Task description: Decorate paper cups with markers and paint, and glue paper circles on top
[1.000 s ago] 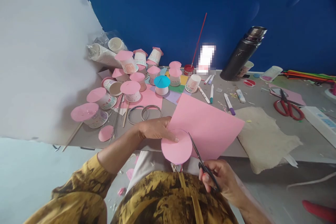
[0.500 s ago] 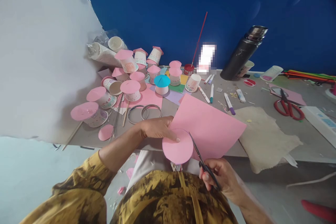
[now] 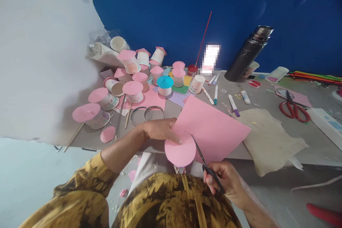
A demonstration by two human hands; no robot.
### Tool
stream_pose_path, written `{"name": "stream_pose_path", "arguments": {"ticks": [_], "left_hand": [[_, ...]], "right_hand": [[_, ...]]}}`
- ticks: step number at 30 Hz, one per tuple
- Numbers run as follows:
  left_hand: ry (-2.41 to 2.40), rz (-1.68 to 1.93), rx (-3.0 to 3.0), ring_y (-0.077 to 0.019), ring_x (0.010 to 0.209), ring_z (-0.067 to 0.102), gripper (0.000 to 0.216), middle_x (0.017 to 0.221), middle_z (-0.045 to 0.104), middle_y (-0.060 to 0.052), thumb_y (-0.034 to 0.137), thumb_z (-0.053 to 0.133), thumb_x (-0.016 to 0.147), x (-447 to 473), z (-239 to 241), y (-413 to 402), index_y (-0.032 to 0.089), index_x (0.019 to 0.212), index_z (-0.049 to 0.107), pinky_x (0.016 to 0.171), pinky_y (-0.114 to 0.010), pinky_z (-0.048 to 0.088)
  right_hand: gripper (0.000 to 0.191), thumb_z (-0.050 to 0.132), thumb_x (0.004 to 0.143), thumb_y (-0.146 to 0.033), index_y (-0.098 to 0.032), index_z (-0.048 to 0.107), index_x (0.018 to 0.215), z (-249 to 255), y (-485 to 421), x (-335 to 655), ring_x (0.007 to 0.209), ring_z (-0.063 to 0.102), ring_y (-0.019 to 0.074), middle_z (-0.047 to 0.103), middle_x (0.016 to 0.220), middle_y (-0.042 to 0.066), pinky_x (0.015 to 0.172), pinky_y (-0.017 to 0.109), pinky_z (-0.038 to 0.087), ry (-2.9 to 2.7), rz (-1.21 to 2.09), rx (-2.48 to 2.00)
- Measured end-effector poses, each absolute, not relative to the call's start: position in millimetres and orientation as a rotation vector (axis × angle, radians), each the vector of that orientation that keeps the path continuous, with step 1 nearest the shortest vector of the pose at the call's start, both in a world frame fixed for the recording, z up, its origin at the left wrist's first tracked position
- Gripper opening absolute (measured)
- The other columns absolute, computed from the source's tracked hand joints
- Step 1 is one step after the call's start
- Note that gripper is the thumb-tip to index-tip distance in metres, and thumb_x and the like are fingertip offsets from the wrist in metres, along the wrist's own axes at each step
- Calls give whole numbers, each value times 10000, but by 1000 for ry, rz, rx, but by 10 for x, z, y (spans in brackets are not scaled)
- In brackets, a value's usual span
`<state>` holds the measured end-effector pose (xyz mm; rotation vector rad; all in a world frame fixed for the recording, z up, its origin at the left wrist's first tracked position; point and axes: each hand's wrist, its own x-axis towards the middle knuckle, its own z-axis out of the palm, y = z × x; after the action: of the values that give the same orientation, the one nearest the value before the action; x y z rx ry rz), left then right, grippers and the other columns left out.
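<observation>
My left hand point(image 3: 162, 130) pinches a sheet of pink paper point(image 3: 211, 128) together with a pink paper circle point(image 3: 180, 155), its thumb pressed on the circle's upper part. The circle lies over the sheet's near left corner; its lower edge hangs past the table front. In my right hand point(image 3: 223, 180) is a pair of black-handled scissors point(image 3: 200, 153), fingers wrapped round the handles. The narrow blades look closed or nearly so and point up and left, running along the circle's right edge over the sheet.
Drawn-on paper cups with pink cone tops point(image 3: 133, 91) crowd the left, one with a blue top point(image 3: 165, 83). Two metal bangles point(image 3: 154, 113) lie near my left wrist. Markers point(image 3: 233, 105), a beige cloth point(image 3: 272, 139), red-handled scissors point(image 3: 294, 111) and a black flask point(image 3: 247, 55) are to the right.
Very little differs. The paper circle and the scissor tips have shifted slightly left; both hands keep the same grip.
</observation>
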<state>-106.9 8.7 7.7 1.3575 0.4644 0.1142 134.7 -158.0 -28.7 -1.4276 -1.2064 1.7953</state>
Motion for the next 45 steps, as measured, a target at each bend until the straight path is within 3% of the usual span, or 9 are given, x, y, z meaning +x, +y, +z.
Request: {"name": "stream_pose_path", "arguments": {"ticks": [6, 17, 23, 27, 30, 35, 40, 45], "left_hand": [[444, 59, 1379, -246, 917, 710, 455, 1043, 797, -69, 430, 927, 633, -1068, 82, 125, 179, 995, 810, 793, -314, 573], [411, 45, 1435, -206, 848, 674, 533, 1009, 790, -64, 479, 882, 697, -1057, 38, 167, 179, 1123, 770, 735, -292, 557], [478, 56, 1373, -242, 802, 704, 419, 879, 788, -74, 456, 913, 649, -1069, 90, 178, 163, 923, 793, 713, -330, 574], [644, 234, 1220, -217, 754, 711, 395, 856, 788, -99, 454, 908, 672, -1128, 124, -34, 139, 883, 798, 685, -296, 563], [838, 598, 1056, -179, 751, 695, 472, 899, 779, -91, 453, 911, 684, -1086, 57, -381, 132, 1006, 783, 655, -247, 545], [1028, 1024, 789, -154, 661, 642, 455, 824, 753, -45, 481, 897, 703, -813, -161, -849, 140, 968, 753, 585, -253, 549], [1059, 1000, 833, -106, 404, 504, 429, 548, 651, -14, 517, 860, 728, -699, -150, -837, 130, 749, 677, 390, -222, 411], [1021, 900, 788, -159, 453, 605, 477, 625, 711, -54, 490, 913, 651, -777, -67, -781, 107, 853, 713, 420, -257, 498]], "right_hand": [[626, 813, 621, -763, -172, 606, 648, -271, -1576, 1368, 471, 463, 103, 533, 515, -19, 510, 257, 422, -1207, 1857, -1430], [621, 798, 651, -760, -165, 622, 673, -261, -1576, 1414, 492, 478, 111, 535, 526, -16, 536, 258, 402, -1264, 1870, -1442], [643, 771, 663, -791, -170, 606, 661, -325, -1586, 1413, 488, 450, 109, 519, 505, -21, 542, 258, 373, -1271, 1832, -1458], [684, 692, 699, -856, -180, 600, 656, -382, -1585, 1415, 502, 443, 121, 532, 494, -5, 554, 272, 365, -1289, 1749, -1438], [706, 658, 712, -881, -183, 585, 636, -427, -1575, 1396, 509, 421, 117, 538, 493, -1, 557, 274, 325, -1281, 1701, -1426], [731, 662, 686, -905, -177, 601, 653, -453, -1556, 1290, 525, 406, 116, 543, 497, -4, 554, 271, 291, -1234, 1704, -1400], [734, 662, 700, -898, -163, 649, 698, -464, -1575, 1240, 532, 427, 120, 567, 509, 3, 548, 268, 284, -1216, 1708, -1385], [724, 657, 712, -892, -170, 633, 670, -452, -1587, 1254, 557, 480, 136, 605, 550, 27, 560, 269, 326, -1239, 1699, -1393]]}}
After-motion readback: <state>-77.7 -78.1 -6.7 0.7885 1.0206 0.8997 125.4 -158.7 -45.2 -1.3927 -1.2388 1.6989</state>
